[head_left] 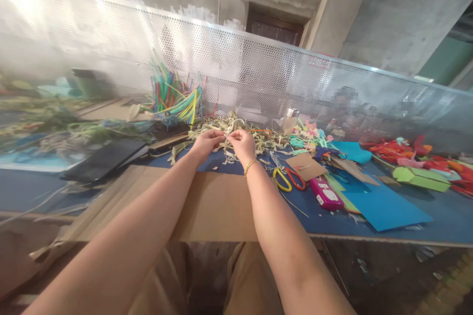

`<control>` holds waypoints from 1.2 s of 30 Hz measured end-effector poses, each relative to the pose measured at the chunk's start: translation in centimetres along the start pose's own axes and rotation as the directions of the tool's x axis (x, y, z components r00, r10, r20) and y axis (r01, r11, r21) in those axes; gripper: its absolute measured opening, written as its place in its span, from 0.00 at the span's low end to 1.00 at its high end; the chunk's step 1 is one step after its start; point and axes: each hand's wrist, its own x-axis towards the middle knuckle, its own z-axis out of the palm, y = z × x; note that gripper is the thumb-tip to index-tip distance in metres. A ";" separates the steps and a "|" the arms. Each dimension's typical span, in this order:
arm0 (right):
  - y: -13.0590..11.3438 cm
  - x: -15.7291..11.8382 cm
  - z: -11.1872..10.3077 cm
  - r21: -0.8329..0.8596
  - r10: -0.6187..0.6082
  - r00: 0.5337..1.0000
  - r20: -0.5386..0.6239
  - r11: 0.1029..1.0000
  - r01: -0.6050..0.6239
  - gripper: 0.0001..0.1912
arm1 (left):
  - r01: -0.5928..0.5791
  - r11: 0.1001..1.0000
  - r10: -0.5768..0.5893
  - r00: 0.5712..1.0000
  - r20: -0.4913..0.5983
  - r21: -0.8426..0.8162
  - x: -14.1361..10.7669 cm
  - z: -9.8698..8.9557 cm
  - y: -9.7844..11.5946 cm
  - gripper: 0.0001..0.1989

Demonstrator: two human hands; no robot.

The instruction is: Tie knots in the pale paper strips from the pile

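Observation:
Both arms reach forward over a brown cardboard sheet (pixel 221 202) on the blue tabletop. My left hand (pixel 207 145) and my right hand (pixel 242 143) meet fingertip to fingertip, each in a closed pinch. Whatever lies between the fingertips is too small to make out. Right behind them spreads a heap of pale, dry, curled strips (pixel 233 120), some hanging over near the fingers. A gold bracelet (pixel 250 166) circles my right wrist.
Scissors with yellow (pixel 282 180) and red handles, a magenta pack (pixel 325 193) and blue paper (pixel 391 202) lie to the right. Colourful pipe cleaners (pixel 173 93) stand behind on the left, near a black folder-like object (pixel 105 160). A perforated metal screen (pixel 221 59) borders the table's back.

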 end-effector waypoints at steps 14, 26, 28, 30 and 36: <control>-0.2 -0.2 -0.2 -0.078 -0.005 1.000 -0.030 0.997 0.002 0.05 | -0.017 0.999 0.017 1.000 -0.008 0.041 -0.3 0.2 0.4 0.18; -1.4 -1.2 -0.6 -0.379 -0.231 0.973 -0.011 0.901 0.210 0.03 | 0.054 0.995 -0.061 0.995 -0.080 -0.086 -0.2 0.2 0.8 0.13; -1.5 -1.4 -0.6 -0.436 -0.324 0.946 0.011 0.850 0.297 0.04 | 0.089 0.983 -0.101 0.993 -0.068 -0.159 -0.2 0.2 1.0 0.13; -1.5 -1.5 -0.5 -0.480 -0.398 0.917 0.037 0.798 0.365 0.07 | 0.122 0.969 -0.139 0.988 -0.064 -0.214 -0.4 0.3 1.2 0.13; -1.5 -1.7 -0.5 -0.515 -0.453 0.888 0.073 0.745 0.423 0.06 | 0.156 0.947 -0.181 0.981 -0.066 -0.279 -0.6 0.6 1.4 0.12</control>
